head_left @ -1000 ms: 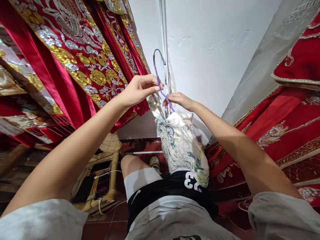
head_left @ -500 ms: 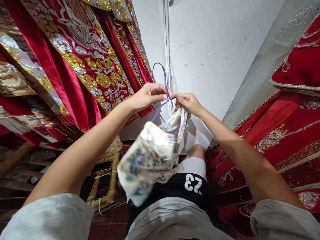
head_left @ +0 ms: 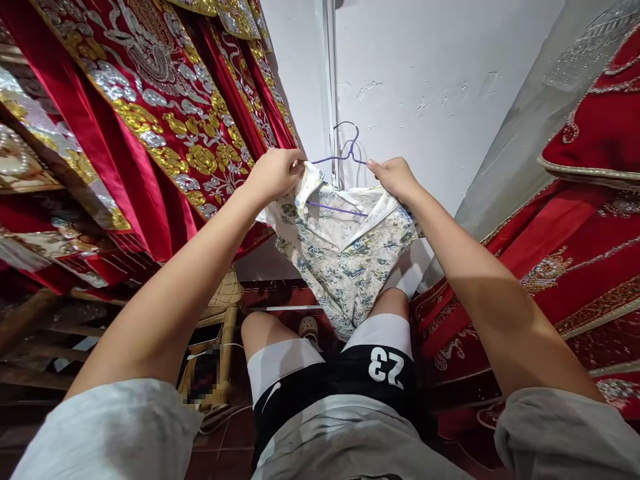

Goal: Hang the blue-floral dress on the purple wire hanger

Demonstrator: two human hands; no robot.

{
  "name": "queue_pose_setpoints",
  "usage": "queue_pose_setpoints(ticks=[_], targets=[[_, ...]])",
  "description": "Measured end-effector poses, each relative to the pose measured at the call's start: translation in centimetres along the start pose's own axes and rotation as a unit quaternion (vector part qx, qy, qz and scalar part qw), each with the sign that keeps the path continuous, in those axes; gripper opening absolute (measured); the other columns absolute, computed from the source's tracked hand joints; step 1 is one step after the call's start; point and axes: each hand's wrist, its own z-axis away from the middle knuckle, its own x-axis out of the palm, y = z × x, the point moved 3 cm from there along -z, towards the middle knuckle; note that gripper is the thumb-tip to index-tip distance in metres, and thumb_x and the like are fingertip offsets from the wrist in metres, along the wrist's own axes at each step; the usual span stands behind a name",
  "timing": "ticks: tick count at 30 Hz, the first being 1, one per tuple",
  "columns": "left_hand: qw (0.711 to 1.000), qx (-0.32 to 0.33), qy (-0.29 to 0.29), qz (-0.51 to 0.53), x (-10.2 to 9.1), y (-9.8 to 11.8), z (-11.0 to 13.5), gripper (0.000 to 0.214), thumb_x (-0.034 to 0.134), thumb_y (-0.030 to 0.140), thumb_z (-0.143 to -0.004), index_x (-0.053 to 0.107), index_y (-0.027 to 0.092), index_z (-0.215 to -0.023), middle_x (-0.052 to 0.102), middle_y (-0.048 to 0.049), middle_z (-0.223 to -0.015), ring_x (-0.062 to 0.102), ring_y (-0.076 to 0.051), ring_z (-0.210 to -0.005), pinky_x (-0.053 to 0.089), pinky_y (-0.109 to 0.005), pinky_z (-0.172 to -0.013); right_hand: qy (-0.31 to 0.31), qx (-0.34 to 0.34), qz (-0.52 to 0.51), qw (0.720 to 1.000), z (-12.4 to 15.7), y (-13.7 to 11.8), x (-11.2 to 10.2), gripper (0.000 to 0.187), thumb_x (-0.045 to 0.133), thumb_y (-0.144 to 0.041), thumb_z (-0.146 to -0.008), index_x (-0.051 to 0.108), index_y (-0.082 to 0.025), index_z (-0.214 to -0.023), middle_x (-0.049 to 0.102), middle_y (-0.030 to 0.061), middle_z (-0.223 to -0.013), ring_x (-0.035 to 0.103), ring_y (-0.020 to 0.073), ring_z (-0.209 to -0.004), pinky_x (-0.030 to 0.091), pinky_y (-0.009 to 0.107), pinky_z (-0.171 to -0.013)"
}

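Note:
A white floral shirt (head_left: pixel 345 257) with blue-green print hangs spread on a purple clothes hanger (head_left: pixel 353 148), its V neckline facing me and its lower part draping between my knees. My left hand (head_left: pixel 277 175) is closed at the shirt's left shoulder, by that end of the hanger. On the other side, my right hand (head_left: pixel 396 177) pinches the hanger's right arm with the thumb on top, just above the shirt's shoulder. Both fists hide the hanger's ends. The lower bar shows through the neck opening.
Red embroidered garments with gold and silver decoration (head_left: pixel 200 157) hang on the left. More red garments (head_left: pixel 575 267) fill the right side. Ahead stands a white wall (head_left: pixel 425 80) with a vertical conduit (head_left: pixel 331 87). A bamboo chair (head_left: pixel 227 360) is at lower left.
The shirt, bunched and swinging to the left before, now hangs spread and centred. My hands have moved apart from near the hanger's neck to its two sides, and the hanger now faces me.

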Motion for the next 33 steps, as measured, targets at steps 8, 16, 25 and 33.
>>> queue_pose_setpoints(ticks=[8,16,25,33], targets=[[1.0,-0.005,-0.016,-0.003,2.6,-0.6,0.2,0.028,0.053,0.036,-0.093,0.072,0.019,-0.105,0.074,-0.014,-0.105,0.065,-0.029,-0.101,0.049,-0.044,-0.097,0.021,-0.04,0.121,0.992,0.9,-2.2,-0.6,0.054,0.046,-0.07,-0.097,0.055,-0.023,-0.071,0.038,0.0011,-0.059,0.051,0.0211,-0.066,0.049,0.036,-0.068],[0.997,-0.034,0.062,0.012,4.0,-2.5,0.0,0.027,0.051,0.042,-0.099,0.067,0.02,-0.101,0.071,-0.0137,-0.101,0.063,-0.031,-0.107,0.048,-0.046,-0.1,-0.008,-0.099,0.161,0.982,-0.3,-3.6,0.4,0.049,0.043,-0.061,-0.102,0.061,-0.021,-0.08,0.051,0.0071,-0.069,0.059,0.0274,-0.082,0.05,0.044,-0.084],[0.994,-0.069,0.089,-0.01,7.5,-4.5,5.0,0.04,0.037,0.056,-0.105,0.059,0.024,-0.094,0.067,-0.013,-0.099,0.063,-0.03,-0.102,0.048,-0.048,-0.099,0.066,-0.124,0.137,0.981,7.5,-4.4,2.9,0.028,0.048,-0.047,-0.097,0.064,-0.024,-0.097,0.067,0.0135,-0.1,0.058,0.0353,-0.113,0.045,0.051,-0.098],[0.988,-0.09,0.127,0.021,7.8,-2.6,5.5,0.031,0.041,0.043,-0.104,0.061,0.023,-0.093,0.072,-0.0097,-0.097,0.064,-0.026,-0.096,0.049,-0.041,-0.092,-0.035,0.217,-0.094,0.971,20.4,5.2,13.1,0.05,0.036,-0.066,-0.097,0.053,-0.026,-0.073,0.066,0.008,-0.079,0.062,0.0262,-0.077,0.047,0.038,-0.075]])
